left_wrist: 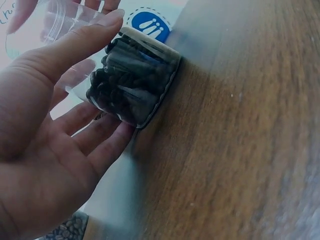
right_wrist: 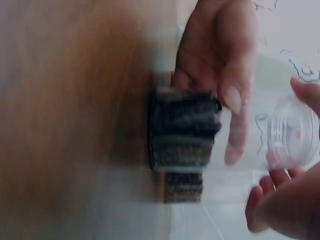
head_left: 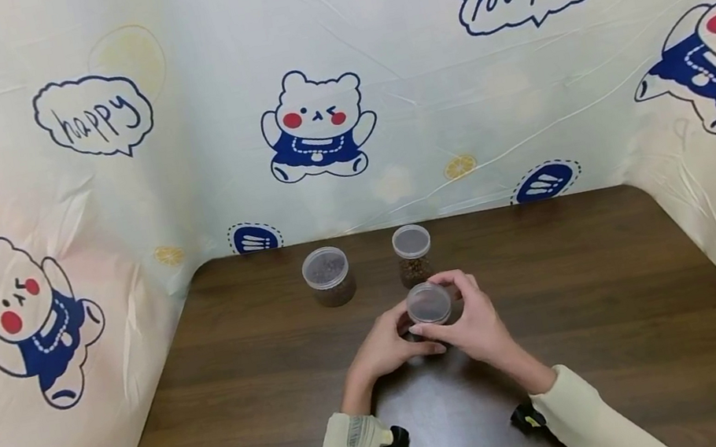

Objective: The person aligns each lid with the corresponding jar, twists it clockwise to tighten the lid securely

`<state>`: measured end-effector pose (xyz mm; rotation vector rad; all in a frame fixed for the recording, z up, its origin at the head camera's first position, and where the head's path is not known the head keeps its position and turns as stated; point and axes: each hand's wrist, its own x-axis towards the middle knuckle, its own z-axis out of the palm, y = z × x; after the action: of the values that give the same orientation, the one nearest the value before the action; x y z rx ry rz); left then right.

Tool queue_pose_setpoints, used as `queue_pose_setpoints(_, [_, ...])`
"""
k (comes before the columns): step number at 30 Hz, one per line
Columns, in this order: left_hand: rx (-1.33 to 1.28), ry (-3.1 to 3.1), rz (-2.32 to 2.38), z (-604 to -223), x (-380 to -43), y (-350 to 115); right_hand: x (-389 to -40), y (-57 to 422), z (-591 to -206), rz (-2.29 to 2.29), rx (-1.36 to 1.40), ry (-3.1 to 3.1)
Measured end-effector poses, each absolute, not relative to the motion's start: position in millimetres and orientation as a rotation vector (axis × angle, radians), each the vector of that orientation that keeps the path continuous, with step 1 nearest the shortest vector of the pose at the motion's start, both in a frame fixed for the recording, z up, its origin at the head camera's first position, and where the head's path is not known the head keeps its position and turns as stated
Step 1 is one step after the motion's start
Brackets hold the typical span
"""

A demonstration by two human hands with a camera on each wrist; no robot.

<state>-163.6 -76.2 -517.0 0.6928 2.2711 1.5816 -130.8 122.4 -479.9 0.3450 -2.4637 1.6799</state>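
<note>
A clear jar of dark beans [left_wrist: 132, 75] stands on the table between the two hands. My left hand [head_left: 383, 347] curves round the jar's side, thumb in front and fingers behind. Over the jar's top, my right hand [head_left: 478, 318] pinches the clear ridged lid [head_left: 428, 304] by its rim, thumb on the near side and fingers on the far side. Above the beans the wall [right_wrist: 247, 120] is see-through. Whether the lid sits on the jar or is slightly raised, I cannot tell. In the head view the hands and lid hide most of the jar.
Just behind the hands stands a slim lidded jar of brown beans [head_left: 415, 268]. A wider lidded jar [head_left: 332, 292] with dark contents is to its left. The brown wooden table [head_left: 253, 402] meets a printed cloth [head_left: 424, 108] at its back and sides.
</note>
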Motion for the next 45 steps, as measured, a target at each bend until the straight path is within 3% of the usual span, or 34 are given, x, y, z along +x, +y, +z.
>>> queue_pose_setpoints(12, [0.666, 2.293, 1.563, -516, -162, -75, -140, 138, -477, 1.673, 0.576, -2.549])
queue_pose_setpoints(31, [0.583, 2.39, 1.601, -514, -162, -70, -130, 116, -483, 1.629, 0.252, -2.358])
queue_pose_setpoints(45, [0.532, 2.301, 1.625, -514, -160, -69, -130, 122, -483, 1.596, 0.298, -2.481])
